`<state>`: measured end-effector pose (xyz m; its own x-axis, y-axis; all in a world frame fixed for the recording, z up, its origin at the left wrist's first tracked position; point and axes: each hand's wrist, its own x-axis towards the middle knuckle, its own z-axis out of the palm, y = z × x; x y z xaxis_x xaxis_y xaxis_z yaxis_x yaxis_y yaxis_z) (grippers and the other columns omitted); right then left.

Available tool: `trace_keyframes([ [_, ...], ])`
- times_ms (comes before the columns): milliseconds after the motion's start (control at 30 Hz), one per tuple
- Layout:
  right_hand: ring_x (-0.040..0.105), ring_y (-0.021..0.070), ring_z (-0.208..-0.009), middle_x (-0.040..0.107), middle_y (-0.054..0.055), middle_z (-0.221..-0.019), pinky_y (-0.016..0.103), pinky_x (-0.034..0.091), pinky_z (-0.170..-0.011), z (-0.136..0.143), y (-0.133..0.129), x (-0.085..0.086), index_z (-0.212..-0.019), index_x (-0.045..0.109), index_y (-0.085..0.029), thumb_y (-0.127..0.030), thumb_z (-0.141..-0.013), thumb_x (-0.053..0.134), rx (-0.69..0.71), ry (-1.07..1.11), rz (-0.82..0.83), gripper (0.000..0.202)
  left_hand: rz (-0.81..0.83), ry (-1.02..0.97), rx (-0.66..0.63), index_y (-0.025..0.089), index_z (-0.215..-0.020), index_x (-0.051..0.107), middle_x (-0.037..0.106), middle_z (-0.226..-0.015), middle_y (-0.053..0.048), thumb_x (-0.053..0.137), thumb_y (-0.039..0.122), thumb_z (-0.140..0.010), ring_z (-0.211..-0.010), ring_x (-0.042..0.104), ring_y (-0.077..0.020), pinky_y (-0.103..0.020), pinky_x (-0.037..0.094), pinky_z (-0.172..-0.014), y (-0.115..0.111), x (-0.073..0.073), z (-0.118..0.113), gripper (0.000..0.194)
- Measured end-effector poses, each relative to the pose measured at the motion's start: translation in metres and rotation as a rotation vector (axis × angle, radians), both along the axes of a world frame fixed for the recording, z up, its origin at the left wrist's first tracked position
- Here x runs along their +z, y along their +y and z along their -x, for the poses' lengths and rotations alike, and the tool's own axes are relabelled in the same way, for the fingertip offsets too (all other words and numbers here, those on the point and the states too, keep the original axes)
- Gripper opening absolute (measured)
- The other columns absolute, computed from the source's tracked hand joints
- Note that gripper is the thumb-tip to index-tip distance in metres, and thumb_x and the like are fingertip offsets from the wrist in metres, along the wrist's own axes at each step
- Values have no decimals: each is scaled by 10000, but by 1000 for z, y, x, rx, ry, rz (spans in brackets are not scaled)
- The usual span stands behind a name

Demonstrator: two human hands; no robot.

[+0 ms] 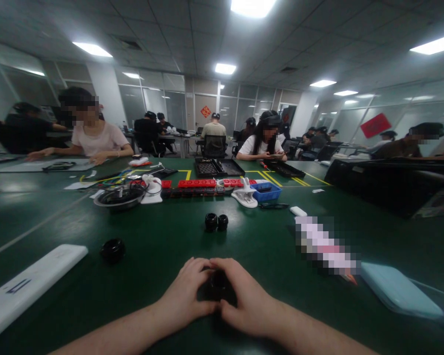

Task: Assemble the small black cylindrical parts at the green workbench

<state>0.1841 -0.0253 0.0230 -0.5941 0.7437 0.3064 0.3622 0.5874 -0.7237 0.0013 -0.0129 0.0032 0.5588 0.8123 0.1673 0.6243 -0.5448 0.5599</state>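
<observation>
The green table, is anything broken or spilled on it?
Nothing stands out. Both hands, left hand and right hand, cup a small black part on the green table; similar black parts sit unspilled.

Green table (163, 246) bears black rings (216, 222), blue bin (266, 193), white case (25, 288).

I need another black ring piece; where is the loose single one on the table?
In the head view the single black ring lies on the green table, left of both hands, just right of the white board.
</observation>
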Motion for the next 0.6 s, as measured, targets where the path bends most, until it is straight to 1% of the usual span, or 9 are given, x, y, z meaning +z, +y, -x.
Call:
trace_keyframes([
  [67, 446, 236, -1105, 465, 98, -1211, 390, 356, -960, 0, 1, 0, -1240, 359, -172, -51, -594, 555, -2, -16, -14, 686, 1, 2, 2, 243, -1025, 592, 518, -1143, -47, 689, 324, -657, -1076, 437, -270, -455, 238, -998, 1, -1, 0, 389],
  [133, 450, 240, -1084, 473, 102, -1187, 393, 365, -944, 1, 2, -1, -1225, 372, -159, -84, -598, 597, -57, -40, -25, 670, 15, 6, 5, 249, -1022, 593, 510, -1155, -46, 686, 315, -655, -1082, 435, -270, -462, 228, -1002, 1, -1, 1, 385],
  [200, 478, 234, -1024, 507, 85, -1114, 385, 394, -902, 2, 4, -1, -1179, 416, -168, -127, -604, 646, -112, -68, -16, 620, 27, 8, 9, 253, -1033, 590, 510, -1150, -48, 682, 316, -656, -1079, 438, -269, -461, 235, -998, 1, -1, 0, 393],
  [300, 515, 213, -937, 541, 54, -1017, 358, 428, -844, 2, 5, -1, -1106, 469, -187, -164, -607, 693, -131, -79, 14, 547, 22, 6, 14, 251, -1043, 590, 516, -1137, -52, 680, 342, -662, -1072, 442, -273, -464, 239, -997, 0, 0, 0, 403],
  [367, 518, 209, -945, 545, 56, -1028, 354, 428, -849, 2, 5, 0, -1102, 470, -186, -145, -622, 677, -115, -65, 18, 524, 24, 2, 13, 250, -1055, 585, 516, -1138, -52, 682, 339, -660, -1074, 441, -275, -475, 224, -1004, -1, 1, 0, 416],
  [467, 504, 210, -1005, 536, 73, -1096, 356, 408, -891, 0, 3, 2, -1146, 447, -183, -93, -654, 604, -58, -38, -6, 525, 34, -6, 13, 250, -1093, 561, 513, -1146, -52, 690, 295, -651, -1082, 436, -270, -482, 212, -1010, -1, 2, 0, 463],
  [533, 499, 202, -1031, 527, 77, -1133, 349, 398, -914, -1, 2, 3, -1187, 419, -184, -54, -653, 557, -10, -25, -14, 567, 38, -12, 11, 247, -1090, 558, 510, -1150, -52, 692, 275, -647, -1089, 429, -267, -481, 208, -1013, -1, 2, 0, 464],
  [600, 481, 206, -1066, 505, 85, -1176, 354, 382, -938, -1, 1, 3, -1226, 385, -177, -34, -634, 547, 19, -25, -7, 630, 42, -9, 5, 245, -1066, 570, 508, -1156, -53, 693, 294, -648, -1097, 422, -271, -488, 190, -1017, 0, 1, 0, 439],
])
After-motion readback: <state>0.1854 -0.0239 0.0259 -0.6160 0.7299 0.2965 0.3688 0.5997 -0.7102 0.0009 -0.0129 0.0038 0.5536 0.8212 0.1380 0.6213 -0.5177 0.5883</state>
